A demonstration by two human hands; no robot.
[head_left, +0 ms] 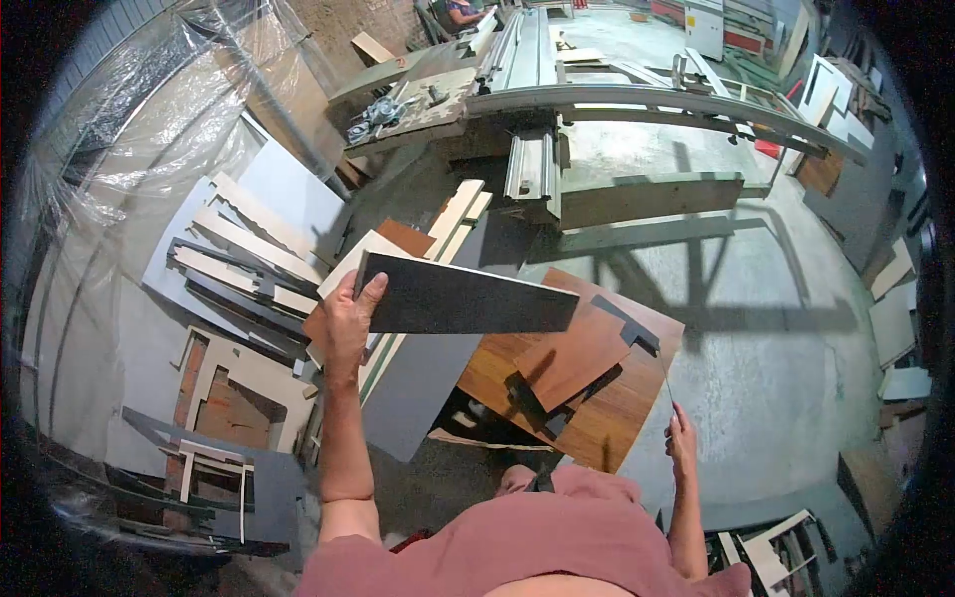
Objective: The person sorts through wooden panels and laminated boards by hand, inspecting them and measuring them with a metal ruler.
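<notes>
A long dark board (468, 296) with a pale edge is held up at its left end by my left hand (350, 320), the thumb lying over its face. On the right, my right hand (680, 438) is closed round the lower end of a thin, dark, rod-like piece (667, 376), whose upper end comes near the corner of the stacked wood panels. Below and right of the dark board lies a brown wooden panel (637, 408) with a smaller reddish-brown panel (572, 353) and black pieces on top of it.
A sliding table saw (657, 97) with a long metal rail stands ahead. Pale and dark offcuts (254, 249) lean at the left, beside plastic sheeting (129, 129). A grey panel (423, 388) lies below the dark board. A person (466, 12) is at the far top.
</notes>
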